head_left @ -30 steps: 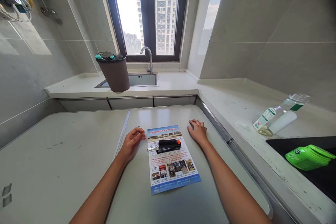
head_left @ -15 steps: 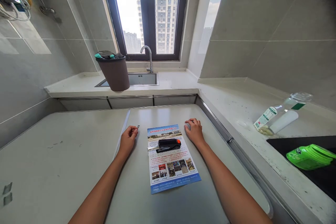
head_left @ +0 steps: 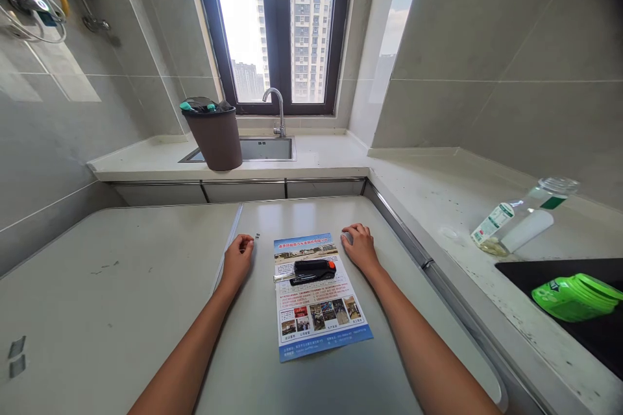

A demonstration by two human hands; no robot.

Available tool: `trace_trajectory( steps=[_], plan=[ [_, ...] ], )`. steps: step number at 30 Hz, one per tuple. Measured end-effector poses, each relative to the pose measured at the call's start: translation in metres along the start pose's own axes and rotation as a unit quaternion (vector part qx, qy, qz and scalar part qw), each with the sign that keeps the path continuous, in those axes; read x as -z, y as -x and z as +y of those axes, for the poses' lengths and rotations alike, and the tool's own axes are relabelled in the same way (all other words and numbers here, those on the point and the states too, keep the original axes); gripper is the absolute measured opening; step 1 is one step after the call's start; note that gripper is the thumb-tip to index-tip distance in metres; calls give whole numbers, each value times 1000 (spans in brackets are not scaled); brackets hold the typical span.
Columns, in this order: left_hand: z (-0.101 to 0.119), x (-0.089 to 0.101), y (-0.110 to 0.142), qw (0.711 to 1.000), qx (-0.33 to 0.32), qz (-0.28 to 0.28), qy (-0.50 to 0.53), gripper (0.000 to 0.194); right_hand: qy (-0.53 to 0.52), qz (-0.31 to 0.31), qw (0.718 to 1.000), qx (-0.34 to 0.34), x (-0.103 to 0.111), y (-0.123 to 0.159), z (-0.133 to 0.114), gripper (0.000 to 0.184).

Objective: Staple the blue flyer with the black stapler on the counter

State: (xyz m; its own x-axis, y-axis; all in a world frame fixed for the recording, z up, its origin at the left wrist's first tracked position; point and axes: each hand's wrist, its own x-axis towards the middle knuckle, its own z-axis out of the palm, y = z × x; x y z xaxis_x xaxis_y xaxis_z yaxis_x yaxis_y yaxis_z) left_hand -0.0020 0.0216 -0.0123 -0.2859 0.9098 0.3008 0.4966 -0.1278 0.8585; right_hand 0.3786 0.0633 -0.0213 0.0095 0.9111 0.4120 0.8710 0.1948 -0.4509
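On the table, a printed flyer (head_left: 324, 334) with blue bands and small photos lies between my two hands. Across its upper half rests a black stapler (head_left: 314, 270) with an orange-red end and a silver metal part sticking out to the left. To the left of the flyer, my left hand (head_left: 237, 260) rests with its fingers curled in; whatever they may hold is hidden. A few tiny dark pieces, perhaps staples (head_left: 257, 235), lie just beside its fingertips. My right hand (head_left: 361, 249) lies right of the flyer, fingers loosely bent, thumb apart, nothing seen in it.
Behind the table, a brown bin (head_left: 214, 139) stands on the counter by the sink (head_left: 267, 149) and faucet (head_left: 280, 113). On the right counter are a clear bottle (head_left: 523, 217) and a green container (head_left: 577, 297), the latter over a black panel (head_left: 516, 267).
The view has shifted slightly. My left fingers have curled in a little more; the right hand, stapler and flyer stay where they were.
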Motion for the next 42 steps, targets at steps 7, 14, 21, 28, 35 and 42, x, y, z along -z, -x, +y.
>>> trace_trajectory(
  steps=[7,14,21,28,35,42],
  plan=[
    [-7,-4,-9,985,-48,2,-163,18,9,-7,1000,1,-1,1,0,21],
    [2,-12,-20,946,-89,-45,-309,36,4,-13,1000,-4,0,0,-1,21],
    [12,-15,-13,922,-105,-62,-368,26,6,-23,1000,-2,0,0,0,19],
    [22,-10,-1,915,-109,-91,-378,17,7,-26,1000,-2,0,0,-1,18],
    [21,-9,25,927,-115,-71,-351,16,7,-31,999,-4,2,0,-2,18],
    [20,-8,28,935,-119,-66,-328,13,8,-33,999,-10,5,1,-5,17]
  ],
)
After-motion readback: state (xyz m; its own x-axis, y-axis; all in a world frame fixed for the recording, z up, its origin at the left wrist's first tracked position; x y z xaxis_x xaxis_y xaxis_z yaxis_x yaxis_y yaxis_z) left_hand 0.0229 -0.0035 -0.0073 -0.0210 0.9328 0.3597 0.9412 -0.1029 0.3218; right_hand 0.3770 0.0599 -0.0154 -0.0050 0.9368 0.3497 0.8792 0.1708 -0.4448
